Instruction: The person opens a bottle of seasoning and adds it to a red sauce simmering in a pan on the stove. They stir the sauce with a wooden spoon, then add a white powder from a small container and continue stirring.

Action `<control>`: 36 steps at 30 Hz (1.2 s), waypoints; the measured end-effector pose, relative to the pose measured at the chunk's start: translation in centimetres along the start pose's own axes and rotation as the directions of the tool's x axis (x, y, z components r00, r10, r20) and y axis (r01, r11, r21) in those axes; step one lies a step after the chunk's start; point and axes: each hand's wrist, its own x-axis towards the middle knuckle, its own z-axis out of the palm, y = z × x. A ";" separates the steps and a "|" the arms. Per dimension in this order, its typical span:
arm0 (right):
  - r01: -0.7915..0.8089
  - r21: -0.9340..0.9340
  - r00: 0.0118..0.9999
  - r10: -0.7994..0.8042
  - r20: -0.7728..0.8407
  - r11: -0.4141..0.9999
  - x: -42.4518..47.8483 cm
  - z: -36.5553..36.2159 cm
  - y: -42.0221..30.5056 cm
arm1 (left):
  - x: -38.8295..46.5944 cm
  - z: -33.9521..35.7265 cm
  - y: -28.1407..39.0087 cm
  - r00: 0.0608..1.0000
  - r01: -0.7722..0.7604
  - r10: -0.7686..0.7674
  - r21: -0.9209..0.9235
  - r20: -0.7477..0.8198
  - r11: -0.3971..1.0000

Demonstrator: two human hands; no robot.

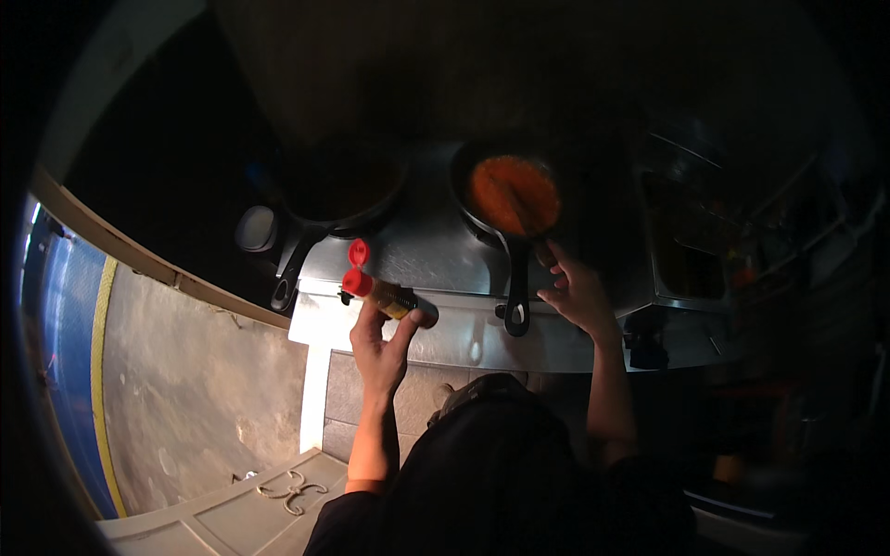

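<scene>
My left hand (382,347) grips a spice bottle (393,300) with a red cap. The bottle is tilted, its red flip lid (359,253) standing open, and it is over the front of the metal stove (417,257). Orange-red sauce (497,182) fills the bottom of a dark frying pan (460,174) on the right burner. A spatula or spoon (516,207) rests in the sauce, its lower end hidden. My right hand (580,295) holds the handle of that utensil with thumb and forefinger, to the right of the frying pan's black handle (516,292).
A second dark pan with a black handle (295,271) sits on the left burner, its inside in deep shadow. Beside it is a whitish container (256,228). Metal trays (688,271) stand at the right. A pale panel with scrollwork (292,492) lies at lower left.
</scene>
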 end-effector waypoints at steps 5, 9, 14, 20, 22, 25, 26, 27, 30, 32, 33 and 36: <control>0.031 0.307 0.986 0.021 -0.164 0.951 3.7 2.4 3.0 | -3.7 -2.0 -2.6 0.994 0.108 -0.108 0.029 -0.021 0.994; 0.002 0.467 0.939 0.158 -0.304 0.884 7.7 1.9 -0.6 | -5.6 -2.8 -3.6 0.975 0.213 -0.214 -0.013 -0.052 0.977; 0.141 0.197 0.900 -0.043 -0.434 0.970 9.3 2.2 1.2 | -6.6 -3.3 -4.6 0.969 0.239 -0.238 0.003 -0.063 0.971; 0.227 0.044 0.903 -0.193 -0.384 0.973 3.7 -1.1 -0.6 | -7.5 -4.3 -5.4 0.955 0.298 -0.295 0.115 -0.044 0.948; 0.221 0.018 0.911 -0.200 -0.362 0.975 2.0 -2.7 -1.1 | -7.5 -4.4 -5.5 0.954 0.301 -0.297 0.123 -0.044 0.946; 0.257 -0.035 0.879 -0.249 -0.406 0.966 1.8 -3.2 0.0 | -7.3 -4.3 -5.3 0.952 0.305 -0.302 0.142 -0.047 0.942; 0.259 -0.050 0.876 -0.256 -0.409 0.965 2.1 -3.0 0.2 | -7.3 -4.3 -5.2 0.952 0.307 -0.303 0.148 -0.050 0.940; 0.258 -0.065 0.870 -0.261 -0.418 0.964 2.5 -2.6 0.7 | -7.3 -4.2 -5.2 0.954 0.301 -0.297 0.158 -0.046 0.940; 0.284 -0.115 0.856 -0.306 -0.418 0.952 4.1 -0.9 2.7 | -7.1 -4.1 -5.3 0.957 0.288 -0.286 0.178 -0.041 0.941; 0.308 -0.126 0.858 -0.333 -0.391 0.943 4.5 -0.3 3.8 | -7.1 -4.0 -5.1 0.959 0.282 -0.281 0.192 -0.034 0.940; 0.321 -0.117 0.866 -0.341 -0.365 0.940 4.6 -0.1 3.8 | -7.2 -4.0 -5.2 0.958 0.288 -0.285 0.193 -0.042 0.938; 0.322 -0.026 0.914 -0.318 -0.252 0.946 3.8 -0.3 3.4 | -7.5 -3.9 -5.5 0.954 0.301 -0.295 0.194 -0.059 0.934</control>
